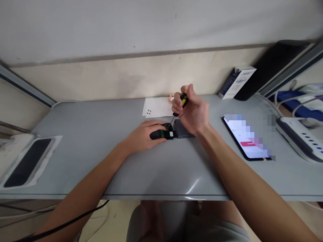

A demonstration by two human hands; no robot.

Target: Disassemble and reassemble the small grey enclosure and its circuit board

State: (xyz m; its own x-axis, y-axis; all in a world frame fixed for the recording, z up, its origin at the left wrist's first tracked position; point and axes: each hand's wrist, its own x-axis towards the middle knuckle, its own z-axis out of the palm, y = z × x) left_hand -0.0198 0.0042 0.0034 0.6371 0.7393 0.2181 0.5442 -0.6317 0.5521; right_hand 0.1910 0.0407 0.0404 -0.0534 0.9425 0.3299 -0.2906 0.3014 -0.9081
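My left hand (147, 134) lies on the desk with its fingers closed round an opened black device (155, 134), whose green circuit board is exposed. A small white label sits at the device's right end. My right hand (190, 107) is raised above it, fingers wrapped round the black and yellow handle of a screwdriver (183, 100). The thin metal shaft slants down to the left, and its tip reaches the circuit board; whether it sits in a screw is too small to tell. Partly hidden below my right hand, a flat grey case (182, 129) adjoins the device.
Behind the hands lie white paper sheets (157, 107) with several tiny black pieces (149, 112) and a small orange-and-white item (171, 98). To the right are a lit phone (248, 139), a white-blue box (237, 82) and a power strip (300, 137). A dark flat panel (27, 163) lies left.
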